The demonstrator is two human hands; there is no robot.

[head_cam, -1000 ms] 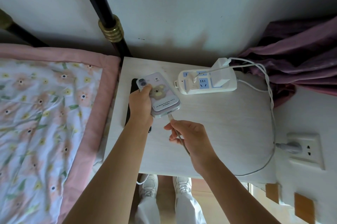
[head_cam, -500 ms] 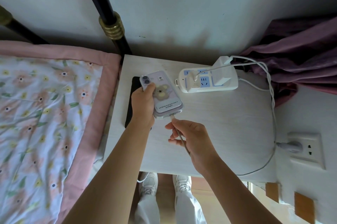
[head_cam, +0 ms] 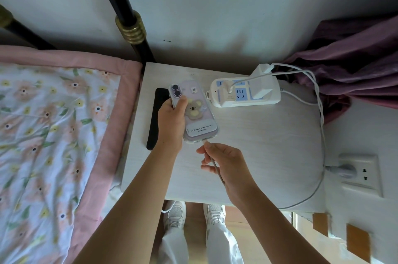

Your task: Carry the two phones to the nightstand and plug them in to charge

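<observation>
Both phones are at the table (head_cam: 247,156), so the carrying is done. What remains is the charging, and you are in the middle of the first plug-in.

Your left hand (head_cam: 171,121) is clamped on the left edge of the lilac phone (head_cam: 199,113), back side up, at about 10 o'clock on the table. I cannot tell whether it rests on the surface or is held just above it. Your right hand (head_cam: 224,162) has thumb and forefinger pinched together on the cable (head_cam: 215,165), just below the phone's bottom edge. The connector sits at the port and looks seated, but it is too small to be sure it is fully home; I would press once more before letting go.

The black phone (head_cam: 156,117) lies flat at 9 o'clock, along the table's left edge, partly under your left hand and the lilac phone. No cable reaches it that I can see, so it is still to be charged.

The power strip (head_cam: 245,93) sits at 12 o'clock with two chargers in it and white leads running off at 2 o'clock. It appears fed from the wall socket (head_cam: 361,172) at 3 o'clock. A lead also hangs below the table's near edge, by your feet, and may be the one for the black phone, though I cannot trace it.
</observation>
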